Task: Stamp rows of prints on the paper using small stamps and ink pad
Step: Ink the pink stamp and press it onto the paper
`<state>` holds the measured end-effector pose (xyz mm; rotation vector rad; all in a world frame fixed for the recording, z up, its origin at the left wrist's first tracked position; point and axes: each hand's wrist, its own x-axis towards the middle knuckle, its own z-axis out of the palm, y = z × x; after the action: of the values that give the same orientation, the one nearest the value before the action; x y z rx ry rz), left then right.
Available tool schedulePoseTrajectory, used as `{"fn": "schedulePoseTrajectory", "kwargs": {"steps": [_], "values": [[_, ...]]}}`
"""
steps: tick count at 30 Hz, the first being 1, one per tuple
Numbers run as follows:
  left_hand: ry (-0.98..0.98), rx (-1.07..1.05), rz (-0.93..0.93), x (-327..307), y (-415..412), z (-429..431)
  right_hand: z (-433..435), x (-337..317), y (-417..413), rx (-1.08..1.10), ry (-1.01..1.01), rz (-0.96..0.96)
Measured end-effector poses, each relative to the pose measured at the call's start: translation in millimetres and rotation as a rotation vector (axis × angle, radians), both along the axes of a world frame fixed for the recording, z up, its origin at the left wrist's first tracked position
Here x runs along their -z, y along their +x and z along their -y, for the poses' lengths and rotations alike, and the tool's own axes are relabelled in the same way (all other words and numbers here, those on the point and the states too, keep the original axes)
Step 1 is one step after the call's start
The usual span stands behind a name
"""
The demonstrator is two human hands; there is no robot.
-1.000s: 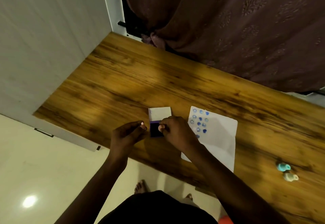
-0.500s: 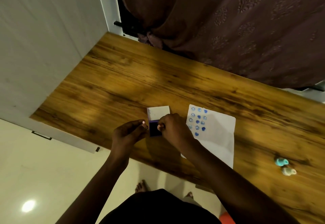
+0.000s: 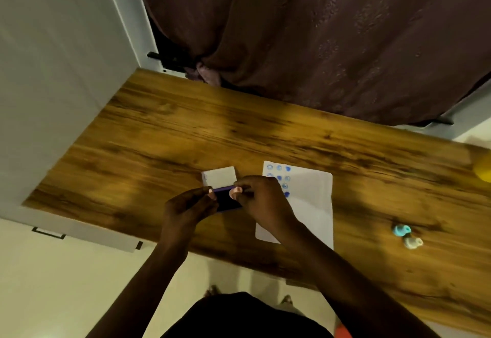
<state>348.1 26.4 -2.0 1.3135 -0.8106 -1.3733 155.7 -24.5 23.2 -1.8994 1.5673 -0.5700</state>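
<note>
A small ink pad (image 3: 226, 201) with a dark purple face lies on the wooden table, its white lid (image 3: 220, 176) folded open behind it. My left hand (image 3: 190, 207) pinches the pad's left edge. My right hand (image 3: 261, 202) is closed over the pad's right side, thumb and fingers pinched on a small stamp that they almost fully hide. To the right lies the white paper (image 3: 310, 205), with blue prints (image 3: 279, 178) in short rows at its far left corner. My right wrist covers part of the sheet.
Two spare stamps, a blue one (image 3: 401, 230) and a pale one (image 3: 412, 242), lie on the table at the right. A brown curtain (image 3: 318, 32) hangs behind the table, a white wall panel (image 3: 53, 72) borders it on the left, and a yellow object (image 3: 484, 170) shows at the right edge.
Both hands stay at the ink pad, in almost the same pose. Only the camera view has shifted a little.
</note>
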Motion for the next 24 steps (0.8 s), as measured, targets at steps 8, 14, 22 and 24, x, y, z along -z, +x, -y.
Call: {"fn": "schedulePoseTrajectory", "kwargs": {"steps": [8, 14, 22, 24], "values": [[0.039, 0.076, -0.039, 5, -66, 15, -32, -11, -93, 0.289, 0.000, 0.072], [0.074, 0.161, -0.032, -3, -122, 20, -69, -17, -163, 0.485, -0.061, 0.006], [0.088, 0.255, -0.051, -9, -171, 15, -113, -1, -245, 0.697, -0.106, -0.144], [0.085, 0.262, -0.064, -8, -178, 14, -119, 2, -260, 0.750, -0.124, -0.164]]}}
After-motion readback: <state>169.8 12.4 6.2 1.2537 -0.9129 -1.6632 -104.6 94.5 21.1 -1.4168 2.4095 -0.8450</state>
